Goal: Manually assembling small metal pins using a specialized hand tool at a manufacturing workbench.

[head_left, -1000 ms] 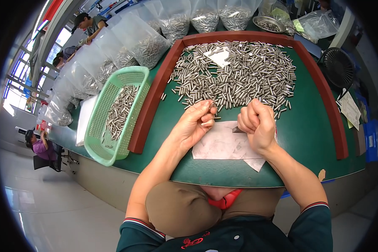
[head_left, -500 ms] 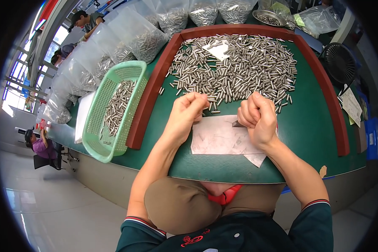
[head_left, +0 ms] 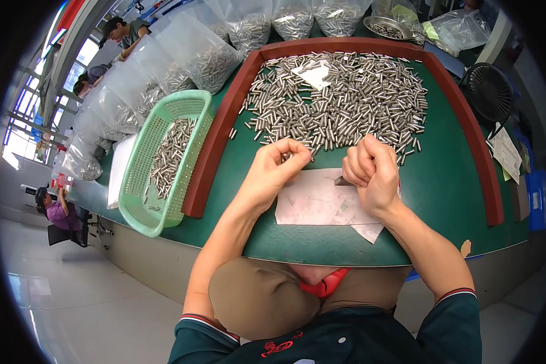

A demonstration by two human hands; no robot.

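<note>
A broad pile of short metal pins [head_left: 370,91] covers the far part of the green tabletop. At the pile's near edge my left hand [head_left: 276,170] is closed, thumb and forefinger curled toward each other. Small pins show between and at its fingertips, partly hidden by the fingers. My right hand [head_left: 373,173] is a fist around a dark flat-ended tool [head_left: 343,181], whose tip juts out to the left; its kind is hidden. Below both hands lies a smudged, pale pinkish sheet [head_left: 315,203], its right end under my right hand.
A dark red wooden frame [head_left: 224,112] borders the work area. Left of it stands a green mesh basket [head_left: 130,194] with pins inside. Clear bags of pins [head_left: 209,60] line the back and left. A black fan [head_left: 490,91] stands at right; people work at far left.
My left hand has shifted slightly toward me, and its thumb and forefinger now form a wider curve with pins showing between. My right hand with the dark tool stays almost still.
</note>
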